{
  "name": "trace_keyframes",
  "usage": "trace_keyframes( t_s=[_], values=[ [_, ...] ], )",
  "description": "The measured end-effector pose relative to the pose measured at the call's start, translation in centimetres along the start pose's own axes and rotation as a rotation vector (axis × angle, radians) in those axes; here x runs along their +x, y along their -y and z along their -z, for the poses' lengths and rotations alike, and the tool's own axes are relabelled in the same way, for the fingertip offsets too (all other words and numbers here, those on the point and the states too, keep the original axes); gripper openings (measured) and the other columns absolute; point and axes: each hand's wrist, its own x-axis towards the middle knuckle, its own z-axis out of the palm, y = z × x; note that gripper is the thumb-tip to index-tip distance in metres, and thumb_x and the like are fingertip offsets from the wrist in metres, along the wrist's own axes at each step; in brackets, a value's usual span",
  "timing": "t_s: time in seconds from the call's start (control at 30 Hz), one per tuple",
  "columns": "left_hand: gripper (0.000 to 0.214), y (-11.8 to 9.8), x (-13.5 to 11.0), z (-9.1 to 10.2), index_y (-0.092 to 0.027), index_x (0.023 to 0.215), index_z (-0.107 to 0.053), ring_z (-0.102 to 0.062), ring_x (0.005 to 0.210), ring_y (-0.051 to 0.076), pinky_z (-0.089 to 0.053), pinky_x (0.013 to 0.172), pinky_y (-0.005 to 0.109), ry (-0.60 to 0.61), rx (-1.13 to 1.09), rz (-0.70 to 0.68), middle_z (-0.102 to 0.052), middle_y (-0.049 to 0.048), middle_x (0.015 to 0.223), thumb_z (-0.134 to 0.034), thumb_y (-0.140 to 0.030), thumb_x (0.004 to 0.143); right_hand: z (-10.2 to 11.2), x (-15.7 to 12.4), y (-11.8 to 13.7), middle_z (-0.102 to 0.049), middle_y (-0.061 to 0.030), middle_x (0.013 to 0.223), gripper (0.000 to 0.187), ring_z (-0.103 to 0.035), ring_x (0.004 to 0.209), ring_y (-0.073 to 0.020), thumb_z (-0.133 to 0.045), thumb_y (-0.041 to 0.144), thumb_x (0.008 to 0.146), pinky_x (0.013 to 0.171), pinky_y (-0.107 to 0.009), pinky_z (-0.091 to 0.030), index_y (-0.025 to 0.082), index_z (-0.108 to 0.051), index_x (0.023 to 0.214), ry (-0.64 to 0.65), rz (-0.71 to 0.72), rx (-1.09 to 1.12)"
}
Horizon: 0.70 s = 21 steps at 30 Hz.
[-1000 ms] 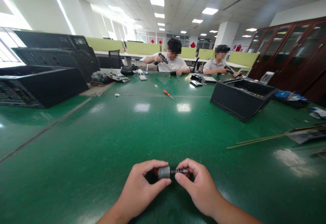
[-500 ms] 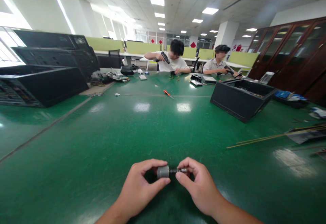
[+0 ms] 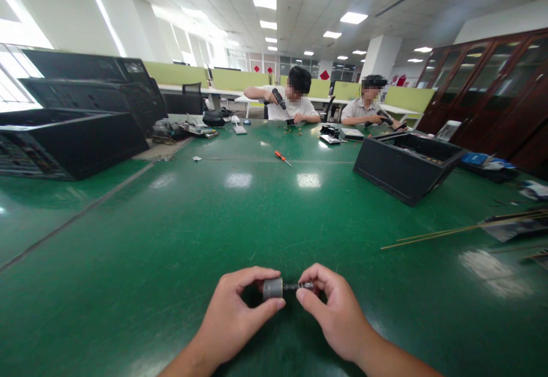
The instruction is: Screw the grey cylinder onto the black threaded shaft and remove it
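The person's left hand (image 3: 231,311) and right hand (image 3: 338,311) are both bare, as are the wrists (image 3: 205,344) and the stretch of each forearm (image 3: 396,359) that shows; the fingers (image 3: 261,273) look slender, the thumbs (image 3: 266,311) taper to rounded tips, and each hand widens smoothly from a narrower wrist

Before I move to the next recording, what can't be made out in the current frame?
- Shaft, head view: right end, partly covered by the right hand.
- Cylinder, head view: far side, turned away from the camera.
- Left case, head view: cut off by the left edge.
- Right case, head view: floor, hidden by its near wall.
- Scattered bits, head view: too small to identify.
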Motion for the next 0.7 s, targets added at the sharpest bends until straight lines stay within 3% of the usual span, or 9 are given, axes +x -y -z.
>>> trace_keyframes(
  t_s=[0.7],
  values=[
    [0.025,0.08,-0.02,-0.01,-0.022,0.092,-0.077,-0.071,0.072,0.021,-0.052,0.069,0.028,0.003,-0.036,0.043,-0.077,0.0013,0.08,-0.08,-0.031,0.069,0.01,-0.03,-0.12,-0.054,0.0018,0.069,0.012,-0.05,0.067,-0.0141,-0.063,0.029,0.086,0.064,-0.025,-0.039,0.017,-0.06,0.085,-0.016,-0.014,0.074]
  ],
)
